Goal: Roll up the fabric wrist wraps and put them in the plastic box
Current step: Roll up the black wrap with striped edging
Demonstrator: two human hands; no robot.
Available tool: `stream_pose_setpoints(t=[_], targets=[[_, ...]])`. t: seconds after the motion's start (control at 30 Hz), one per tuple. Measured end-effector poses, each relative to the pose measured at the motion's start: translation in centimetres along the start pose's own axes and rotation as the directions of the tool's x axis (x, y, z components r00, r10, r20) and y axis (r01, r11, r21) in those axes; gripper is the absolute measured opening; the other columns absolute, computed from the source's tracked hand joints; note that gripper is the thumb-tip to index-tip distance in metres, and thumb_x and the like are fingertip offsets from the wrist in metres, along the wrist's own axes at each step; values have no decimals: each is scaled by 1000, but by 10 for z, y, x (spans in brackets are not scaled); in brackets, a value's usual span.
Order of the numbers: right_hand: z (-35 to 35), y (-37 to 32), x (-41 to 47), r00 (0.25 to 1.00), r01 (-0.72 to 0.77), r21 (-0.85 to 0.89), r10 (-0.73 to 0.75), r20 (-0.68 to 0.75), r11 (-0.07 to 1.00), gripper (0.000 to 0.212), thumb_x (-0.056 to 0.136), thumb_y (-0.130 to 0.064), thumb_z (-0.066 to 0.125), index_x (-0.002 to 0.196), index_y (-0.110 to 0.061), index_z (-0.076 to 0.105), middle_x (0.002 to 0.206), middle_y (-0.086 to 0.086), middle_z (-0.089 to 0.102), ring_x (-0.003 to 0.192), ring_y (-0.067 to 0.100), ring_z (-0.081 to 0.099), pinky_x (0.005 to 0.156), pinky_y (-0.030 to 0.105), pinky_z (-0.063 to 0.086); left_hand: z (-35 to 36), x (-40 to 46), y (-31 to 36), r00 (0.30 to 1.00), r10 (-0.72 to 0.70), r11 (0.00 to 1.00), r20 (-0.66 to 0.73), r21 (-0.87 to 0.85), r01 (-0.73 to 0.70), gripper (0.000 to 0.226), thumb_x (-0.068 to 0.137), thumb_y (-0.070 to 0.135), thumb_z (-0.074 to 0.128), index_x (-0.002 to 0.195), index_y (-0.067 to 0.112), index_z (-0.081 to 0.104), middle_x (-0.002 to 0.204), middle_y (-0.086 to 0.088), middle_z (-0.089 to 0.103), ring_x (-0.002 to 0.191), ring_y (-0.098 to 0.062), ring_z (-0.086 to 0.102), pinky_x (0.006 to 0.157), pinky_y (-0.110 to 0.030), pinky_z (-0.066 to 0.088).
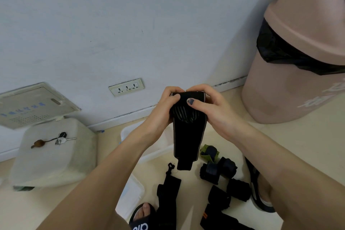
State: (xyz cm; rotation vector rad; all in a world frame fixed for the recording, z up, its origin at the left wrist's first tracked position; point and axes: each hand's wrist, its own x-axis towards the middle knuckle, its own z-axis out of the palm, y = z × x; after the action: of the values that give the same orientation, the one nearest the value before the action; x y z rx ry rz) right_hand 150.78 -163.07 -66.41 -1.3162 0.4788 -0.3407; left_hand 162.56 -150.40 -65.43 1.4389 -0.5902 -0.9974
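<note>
Both hands hold one black wrist wrap up in front of me. My left hand grips its rolled top from the left, and my right hand pinches it from the right. Its loose tail hangs straight down. Below it the clear plastic box sits on the floor, partly hidden by my left forearm. Several rolled black wraps and a green-and-black one lie on the floor to the right. An unrolled black wrap lies flat by my left foot.
A pink waste bin with a black liner stands at the right. A white stool with keys on it sits at the left. The clear box lid lies near my sandalled left foot. A wall socket is ahead.
</note>
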Motion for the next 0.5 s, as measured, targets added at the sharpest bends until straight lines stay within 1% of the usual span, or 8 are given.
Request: stream_pose_setpoints(t=[0.07,0.13,0.23,0.3,0.37,0.4,0.43,0.5], targets=[[1,1,0,1000,1,-9,-1,15,1000,21,92,-12,72,111,-20,69,99,6,68,102,25,67,91,42,55,1,0,0,1000,10,1000,-28,15,-9,23,87,29,46,108,23,54,101,1,60,93,-15,58,82,-35,44],[0,-1,0,999,-46,29,46,13,999,27,92,-18,73,118,-20,66,101,6,67,97,21,68,86,38,56,0,0,1,998,24,1000,-63,20,-23,24,85,24,45,106,23,55,99,0,58,91,-16,55,81,-37,41],[1,-8,2,988,-126,103,134,-76,987,32,104,-37,57,130,-19,56,104,3,67,87,13,70,83,34,53,-2,-1,5,993,42,999,-112,21,-40,27,84,24,43,108,23,53,100,0,56,90,-16,52,77,-33,42],[7,-5,3,976,-149,147,169,-140,978,36,106,-46,46,132,-21,51,112,5,67,95,16,70,86,35,55,2,-2,5,992,42,999,-116,20,-40,22,91,20,42,111,20,51,102,-2,54,88,-18,53,69,-26,47],[15,3,0,965,-197,112,213,-154,974,32,105,-51,46,125,-27,53,121,7,66,107,19,69,93,42,58,12,-6,2,997,-33,999,-73,30,35,20,98,17,40,116,21,48,107,-9,55,85,-25,58,53,-24,49],[17,8,0,960,-226,94,239,-149,969,33,104,-52,47,123,-26,54,124,8,65,111,21,68,97,45,57,15,-7,0,996,-64,996,-56,62,68,19,99,20,39,116,25,47,110,-11,55,85,-26,59,51,-24,48],[17,11,1,957,-249,88,259,-134,965,38,104,-53,47,125,-22,54,125,9,64,113,22,67,99,45,56,16,-6,-3,996,-71,992,-47,101,76,18,99,22,39,114,28,47,111,-10,55,87,-25,59,53,-24,48],[11,12,1,957,-272,69,277,-87,960,55,98,-59,47,129,-15,53,119,8,62,110,20,67,91,40,56,16,-5,-7,998,-52,991,-43,123,57,19,91,28,42,109,31,48,109,-4,55,93,-21,58,67,-29,49]])
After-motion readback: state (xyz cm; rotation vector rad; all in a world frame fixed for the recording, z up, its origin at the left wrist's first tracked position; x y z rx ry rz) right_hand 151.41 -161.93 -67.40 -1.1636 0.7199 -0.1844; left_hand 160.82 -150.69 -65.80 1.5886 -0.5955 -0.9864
